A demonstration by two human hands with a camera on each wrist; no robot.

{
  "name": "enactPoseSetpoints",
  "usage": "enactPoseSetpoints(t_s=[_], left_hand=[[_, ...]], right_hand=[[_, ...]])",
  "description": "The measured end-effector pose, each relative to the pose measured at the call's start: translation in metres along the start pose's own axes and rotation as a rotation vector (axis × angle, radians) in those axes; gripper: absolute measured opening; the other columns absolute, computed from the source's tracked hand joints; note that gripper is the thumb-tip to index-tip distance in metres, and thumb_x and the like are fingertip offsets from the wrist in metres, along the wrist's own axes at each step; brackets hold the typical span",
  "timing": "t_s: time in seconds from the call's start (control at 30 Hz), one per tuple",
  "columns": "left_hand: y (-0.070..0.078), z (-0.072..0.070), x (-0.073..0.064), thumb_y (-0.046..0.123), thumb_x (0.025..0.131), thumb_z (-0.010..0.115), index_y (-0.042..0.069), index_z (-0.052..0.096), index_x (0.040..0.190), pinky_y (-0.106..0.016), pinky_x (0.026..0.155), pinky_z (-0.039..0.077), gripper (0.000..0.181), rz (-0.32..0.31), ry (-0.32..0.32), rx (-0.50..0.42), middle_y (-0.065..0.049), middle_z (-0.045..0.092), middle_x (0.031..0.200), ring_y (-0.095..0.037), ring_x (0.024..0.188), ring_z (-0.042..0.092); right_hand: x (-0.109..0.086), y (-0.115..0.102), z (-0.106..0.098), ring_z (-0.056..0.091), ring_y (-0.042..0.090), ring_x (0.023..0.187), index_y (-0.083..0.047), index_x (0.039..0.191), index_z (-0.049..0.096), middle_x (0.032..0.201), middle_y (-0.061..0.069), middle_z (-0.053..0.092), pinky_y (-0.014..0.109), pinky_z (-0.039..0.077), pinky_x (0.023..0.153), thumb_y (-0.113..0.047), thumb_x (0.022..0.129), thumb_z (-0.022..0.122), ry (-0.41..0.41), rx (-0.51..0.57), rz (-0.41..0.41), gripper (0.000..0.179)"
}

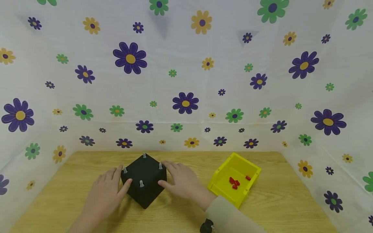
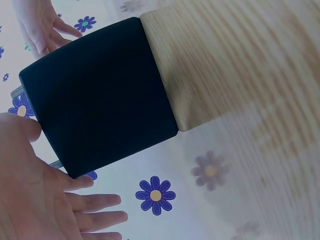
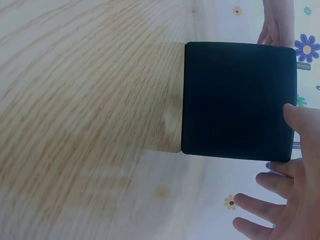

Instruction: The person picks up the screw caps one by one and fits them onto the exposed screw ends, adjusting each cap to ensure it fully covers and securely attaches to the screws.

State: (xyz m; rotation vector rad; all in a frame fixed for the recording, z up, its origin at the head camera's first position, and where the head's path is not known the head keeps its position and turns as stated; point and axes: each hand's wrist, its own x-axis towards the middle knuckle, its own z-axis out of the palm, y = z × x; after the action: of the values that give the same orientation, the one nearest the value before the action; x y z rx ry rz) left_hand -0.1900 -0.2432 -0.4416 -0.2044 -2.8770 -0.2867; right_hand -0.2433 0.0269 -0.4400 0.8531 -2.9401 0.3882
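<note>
A black box stands on the wooden table with one corner toward me. Short clear-grey pegs stick up near the corners of its top. My left hand touches the box's left corner, thumb on the near top edge. At the right corner my right hand does the same, its thumb on the near right edge. In the left wrist view the left fingers reach out straight and spread past the box. Similarly, the right wrist view shows spread right fingers beside the box.
On the right of the table sits a yellow bin, turned at an angle. Several small red pieces lie in it. A white flowered cloth hangs behind the table and at both sides. My right forearm passes by the bin's near-left side.
</note>
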Motion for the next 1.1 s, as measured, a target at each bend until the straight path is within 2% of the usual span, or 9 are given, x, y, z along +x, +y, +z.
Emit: enactPoseSetpoints(t_s=[0.27, 0.47, 0.6, 0.9, 1.1], left_hand=[[0.0011, -0.0025, -0.0002, 0.047, 0.109, 0.051, -0.010, 0.044, 0.154, -0.072, 0.113, 0.040, 0.073, -0.002, -0.019, -0.004, -0.036, 0.056, 0.146, -0.055, 0.134, 0.054], [0.0033, -0.0018, 0.0023, 0.054, 0.109, 0.047, -0.013, 0.042, 0.153, -0.070, 0.117, 0.037, 0.081, -0.007, -0.042, 0.012, -0.036, 0.052, 0.151, -0.055, 0.140, 0.050], [0.0044, -0.0002, 0.0040, 0.058, 0.108, 0.049, -0.014, 0.042, 0.152, -0.069, 0.117, 0.038, 0.085, -0.006, -0.039, 0.011, -0.036, 0.052, 0.152, -0.055, 0.139, 0.050], [0.0020, -0.0025, 0.0055, 0.055, 0.106, 0.055, -0.013, 0.046, 0.150, -0.065, 0.116, 0.042, 0.082, 0.023, -0.023, 0.002, -0.036, 0.057, 0.146, -0.054, 0.135, 0.055], [0.0015, -0.0043, 0.0060, 0.055, 0.106, 0.056, -0.013, 0.045, 0.151, -0.065, 0.115, 0.043, 0.082, 0.035, -0.037, -0.018, -0.037, 0.057, 0.145, -0.055, 0.133, 0.056]], right_hand=[[-0.0036, -0.0010, -0.0020, 0.057, 0.026, 0.145, -0.023, 0.165, 0.039, 0.166, -0.002, 0.048, 0.043, 0.048, 0.118, -0.059, 0.106, 0.054, -0.016, 0.001, -0.012, 0.071], [-0.0043, 0.0001, -0.0004, 0.057, 0.023, 0.144, -0.024, 0.162, 0.044, 0.163, -0.004, 0.051, 0.041, 0.049, 0.117, -0.054, 0.108, 0.054, 0.017, -0.019, -0.024, 0.063], [-0.0062, 0.0011, -0.0001, 0.058, 0.023, 0.144, -0.024, 0.160, 0.047, 0.162, -0.004, 0.053, 0.042, 0.049, 0.117, -0.052, 0.108, 0.055, 0.039, -0.020, -0.030, 0.060], [-0.0053, -0.0011, -0.0037, 0.059, 0.021, 0.142, -0.023, 0.158, 0.052, 0.158, -0.002, 0.058, 0.041, 0.047, 0.119, -0.047, 0.109, 0.055, 0.058, -0.040, -0.039, 0.055], [-0.0038, -0.0022, -0.0036, 0.058, 0.022, 0.143, -0.022, 0.157, 0.054, 0.158, -0.002, 0.058, 0.042, 0.048, 0.118, -0.047, 0.109, 0.056, 0.067, -0.044, -0.038, 0.054]])
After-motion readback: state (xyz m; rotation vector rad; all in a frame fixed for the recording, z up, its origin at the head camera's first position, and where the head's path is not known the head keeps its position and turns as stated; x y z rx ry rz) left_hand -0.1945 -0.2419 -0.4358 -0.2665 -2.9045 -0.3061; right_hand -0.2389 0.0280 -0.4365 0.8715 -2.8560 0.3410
